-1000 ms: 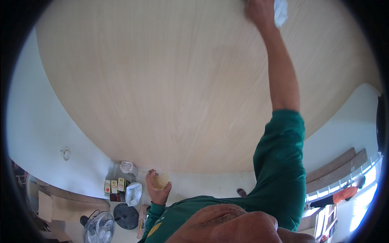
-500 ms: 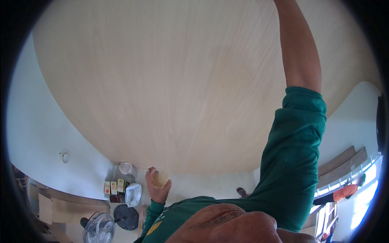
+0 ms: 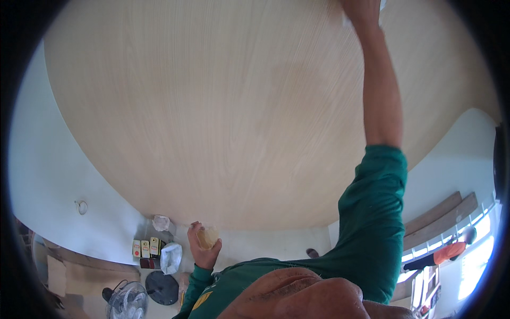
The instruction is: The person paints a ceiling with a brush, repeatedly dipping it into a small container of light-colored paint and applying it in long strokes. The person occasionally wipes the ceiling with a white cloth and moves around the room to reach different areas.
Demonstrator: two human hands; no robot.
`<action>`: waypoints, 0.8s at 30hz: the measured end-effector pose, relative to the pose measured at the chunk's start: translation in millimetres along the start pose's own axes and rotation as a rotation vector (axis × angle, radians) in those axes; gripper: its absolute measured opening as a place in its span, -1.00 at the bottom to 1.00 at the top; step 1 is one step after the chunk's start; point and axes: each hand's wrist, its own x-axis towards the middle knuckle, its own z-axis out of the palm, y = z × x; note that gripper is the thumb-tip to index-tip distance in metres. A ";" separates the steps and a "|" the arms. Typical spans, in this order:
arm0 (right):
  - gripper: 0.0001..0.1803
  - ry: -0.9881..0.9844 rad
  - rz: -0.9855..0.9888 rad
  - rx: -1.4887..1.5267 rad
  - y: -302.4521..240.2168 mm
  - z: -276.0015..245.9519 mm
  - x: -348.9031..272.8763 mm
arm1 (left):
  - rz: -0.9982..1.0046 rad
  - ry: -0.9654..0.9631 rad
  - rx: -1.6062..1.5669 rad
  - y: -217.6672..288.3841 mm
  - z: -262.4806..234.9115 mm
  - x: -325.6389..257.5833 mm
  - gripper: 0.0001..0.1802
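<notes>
At the wood-grain panel (image 3: 223, 106), your right hand (image 3: 364, 13), its grip unclear, partly covers a white wad (image 3: 347, 22), probably soft: palm it. Lower down, your left hand (image 3: 204, 254) clasps a yellowish cup (image 3: 209, 238) by its side, likely light, squeezable.

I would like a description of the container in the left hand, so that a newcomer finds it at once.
Start from the wide wood-grain panel and go down to its lower edge, left of centre. There, above a green cuff, the left hand grips a translucent, yellowish container. Unlike the boxy tins farther left, it is held.
</notes>
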 end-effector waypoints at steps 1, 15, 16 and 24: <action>-0.76 -0.019 -0.016 0.017 12.0 16.5 0.1 | 0.010 0.006 0.010 1.3 3.1 2.0 -0.13; -0.72 0.098 -0.147 0.321 -110.2 -64.4 -46.0 | 0.040 -0.024 -0.003 -8.1 -5.0 -6.8 -0.12; -0.72 0.077 -0.096 0.264 -97.3 -62.8 -38.1 | 0.055 -0.034 0.001 -6.0 -5.9 -5.9 -0.12; -0.86 -0.163 -0.052 0.212 -56.7 36.7 -60.3 | 0.047 0.031 -0.007 8.4 5.8 4.5 -0.16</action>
